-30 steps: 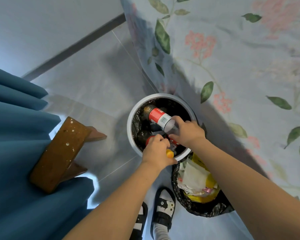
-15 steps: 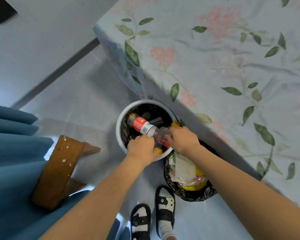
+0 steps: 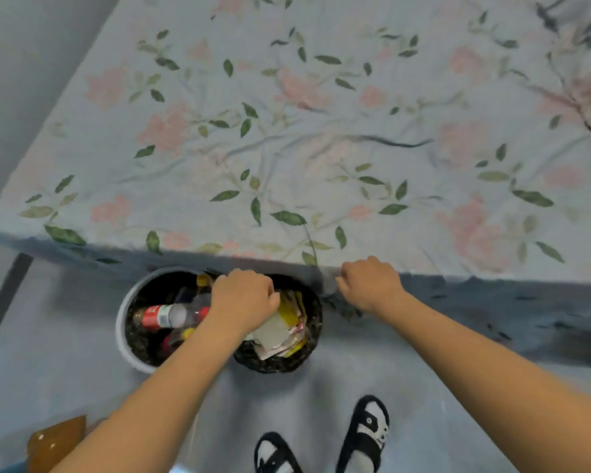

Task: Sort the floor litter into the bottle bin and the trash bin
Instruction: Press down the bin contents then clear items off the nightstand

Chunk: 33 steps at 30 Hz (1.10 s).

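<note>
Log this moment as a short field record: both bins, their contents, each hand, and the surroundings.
bottle bin: white round bin with a black liner, on the floor at the bed's edge
bottle bin contents: plastic bottles, among them a red-label bottle lying on its side
trash bin: black-bagged bin touching the white one, holding paper and wrappers
left hand: fingers curled, over the two bins' meeting rims; what it holds is hidden
right hand: fingers curled, nothing visible in it, at the floral bedsheet edge
</note>
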### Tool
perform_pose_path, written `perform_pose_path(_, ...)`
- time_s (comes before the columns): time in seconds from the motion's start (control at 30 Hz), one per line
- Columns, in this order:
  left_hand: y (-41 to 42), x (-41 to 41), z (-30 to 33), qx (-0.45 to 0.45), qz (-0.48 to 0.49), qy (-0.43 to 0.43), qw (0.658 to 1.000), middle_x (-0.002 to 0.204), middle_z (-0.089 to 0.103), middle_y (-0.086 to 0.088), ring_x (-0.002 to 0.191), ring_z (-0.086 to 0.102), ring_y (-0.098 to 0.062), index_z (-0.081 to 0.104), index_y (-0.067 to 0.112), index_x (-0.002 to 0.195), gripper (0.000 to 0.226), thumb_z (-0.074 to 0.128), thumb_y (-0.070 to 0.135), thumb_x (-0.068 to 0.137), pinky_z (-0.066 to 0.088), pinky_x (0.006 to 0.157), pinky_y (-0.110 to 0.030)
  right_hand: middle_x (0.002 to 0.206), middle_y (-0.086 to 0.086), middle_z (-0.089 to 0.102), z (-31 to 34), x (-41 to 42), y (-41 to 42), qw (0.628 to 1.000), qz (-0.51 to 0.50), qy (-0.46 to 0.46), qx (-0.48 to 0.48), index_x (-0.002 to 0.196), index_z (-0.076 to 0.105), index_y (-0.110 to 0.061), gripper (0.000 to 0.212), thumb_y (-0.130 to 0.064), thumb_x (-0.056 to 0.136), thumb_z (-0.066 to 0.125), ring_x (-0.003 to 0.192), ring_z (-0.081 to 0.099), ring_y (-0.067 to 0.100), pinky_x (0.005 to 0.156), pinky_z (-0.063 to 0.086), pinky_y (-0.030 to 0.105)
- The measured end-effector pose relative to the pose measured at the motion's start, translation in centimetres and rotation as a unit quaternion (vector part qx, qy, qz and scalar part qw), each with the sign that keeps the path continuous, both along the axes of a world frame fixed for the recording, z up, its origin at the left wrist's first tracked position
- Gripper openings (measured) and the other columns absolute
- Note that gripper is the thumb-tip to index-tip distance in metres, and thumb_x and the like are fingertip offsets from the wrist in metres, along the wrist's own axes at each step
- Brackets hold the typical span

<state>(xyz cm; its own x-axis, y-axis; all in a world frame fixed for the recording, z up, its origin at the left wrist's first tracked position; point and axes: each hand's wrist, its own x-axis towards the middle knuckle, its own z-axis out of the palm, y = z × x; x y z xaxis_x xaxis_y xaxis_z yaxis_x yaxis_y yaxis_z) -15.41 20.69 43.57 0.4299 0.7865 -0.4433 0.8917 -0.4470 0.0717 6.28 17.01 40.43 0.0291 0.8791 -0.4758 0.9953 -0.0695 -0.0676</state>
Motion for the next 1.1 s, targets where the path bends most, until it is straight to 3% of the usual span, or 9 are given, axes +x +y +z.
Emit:
perform_pose_path(0.1, -2.4, 7.9, 0.2, -0.006, -0.078, 0.022, 0.997, 0.102, 0.066, 0.000, 0.101, 0.057, -0.024, 0.069, 0.027, 0.105, 0.036, 0.041, 0.047, 0.093, 0.044, 0.076, -0.036, 0.117, 0.012, 0.061, 0.4, 8.1, -5.1, 0.997, -0.078, 0.003, -0.002, 0.118, 0.052, -0.014, 0.036, -0.039, 0.098, 0.035, 0.110, 0.050, 0.032, 0.080, 0.042, 0.040)
perform_pose_path(0.3, -9.1, 25.5, -0.6, -0.020, -0.213, 0.060, 0.975, 0.114, 0.063, -0.005, 0.114, 0.054, -0.027, 0.061, 0.021, 0.113, 0.042, 0.043, 0.051, 0.091, 0.045, 0.088, -0.038, 0.124, 0.012, 0.055, 1.5, 23.6, -17.1, 0.976, -0.219, -0.004, -0.016, 0.135, 0.040, -0.016, 0.052, -0.051, 0.096, 0.037, 0.123, 0.042, 0.035, 0.093, 0.042, 0.048)
perform_pose_path(0.4, -14.6, 35.5, -0.7, -0.041, -0.295, 0.068, 0.952, 0.126, 0.061, -0.004, 0.120, 0.052, -0.028, 0.040, 0.029, 0.141, 0.055, 0.040, 0.055, 0.092, 0.044, 0.092, -0.040, 0.126, 0.012, 0.053, 2.6, 31.0, -24.4, 0.958, -0.286, -0.009, 0.013, 0.134, 0.042, -0.017, 0.058, -0.056, 0.093, 0.038, 0.126, 0.038, 0.035, 0.096, 0.040, 0.048)
perform_pose_path(0.5, -20.5, 44.9, -0.2, -0.057, -0.373, 0.044, 0.925, 0.122, 0.063, -0.004, 0.115, 0.055, -0.030, 0.016, 0.036, 0.151, 0.065, 0.038, 0.057, 0.093, 0.047, 0.085, -0.039, 0.122, 0.011, 0.055, 4.0, 37.7, -31.9, 0.928, -0.364, -0.022, 0.076, 0.128, 0.049, -0.019, 0.056, -0.059, 0.088, 0.043, 0.123, 0.037, 0.034, 0.093, 0.037, 0.044)
perform_pose_path(0.67, -29.9, 58.7, 1.7, -0.045, -0.451, 0.001, 0.891, 0.129, 0.058, -0.007, 0.123, 0.048, -0.031, 0.022, 0.034, 0.148, 0.066, 0.041, 0.059, 0.091, 0.044, 0.093, -0.039, 0.118, 0.007, 0.062, 7.2, 46.3, -44.7, 0.860, -0.489, -0.051, 0.137, 0.132, 0.045, -0.022, 0.054, -0.055, 0.088, 0.045, 0.119, 0.040, 0.032, 0.090, 0.037, 0.041)
perform_pose_path(0.8, -37.3, 66.1, 3.7, -0.052, -0.497, -0.068, 0.864, 0.132, 0.055, -0.004, 0.122, 0.050, -0.027, 0.035, 0.030, 0.144, 0.063, 0.049, 0.057, 0.088, 0.045, 0.091, -0.038, 0.116, 0.002, 0.064, 9.5, 50.2, -53.6, 0.783, -0.585, -0.056, 0.203, 0.133, 0.045, -0.025, 0.049, -0.045, 0.089, 0.051, 0.121, 0.040, 0.027, 0.094, 0.038, 0.040)
perform_pose_path(0.9, -42.9, 68.7, 4.5, -0.091, -0.506, -0.095, 0.852, 0.122, 0.060, 0.004, 0.113, 0.056, -0.019, 0.052, 0.028, 0.129, 0.049, 0.054, 0.053, 0.087, 0.044, 0.083, -0.033, 0.117, 0.000, 0.064, 9.9, 51.5, -59.8, 0.717, -0.657, -0.060, 0.225, 0.130, 0.048, -0.024, 0.043, -0.033, 0.089, 0.055, 0.119, 0.042, 0.027, 0.091, 0.041, 0.039)
perform_pose_path(1.03, -49.1, 68.4, 2.5, -0.121, -0.538, -0.014, 0.834, 0.108, 0.067, 0.002, 0.101, 0.062, -0.022, 0.065, 0.021, 0.108, 0.044, 0.055, 0.057, 0.084, 0.046, 0.076, -0.030, 0.128, 0.012, 0.054, 8.3, 50.8, -67.7, 0.608, -0.767, -0.031, 0.202, 0.133, 0.045, -0.015, 0.050, -0.019, 0.086, 0.059, 0.120, 0.044, 0.034, 0.096, 0.041, 0.041)
perform_pose_path(1.1, -51.0, 67.4, 0.8, -0.133, -0.527, 0.048, 0.838, 0.105, 0.065, -0.007, 0.095, 0.063, -0.027, 0.061, 0.010, 0.099, 0.049, 0.056, 0.057, 0.084, 0.045, 0.070, -0.030, 0.134, 0.019, 0.045, 6.5, 49.5, -70.2, 0.561, -0.815, -0.002, 0.146, 0.137, 0.040, -0.011, 0.061, -0.018, 0.082, 0.064, 0.124, 0.041, 0.038, 0.102, 0.037, 0.042)
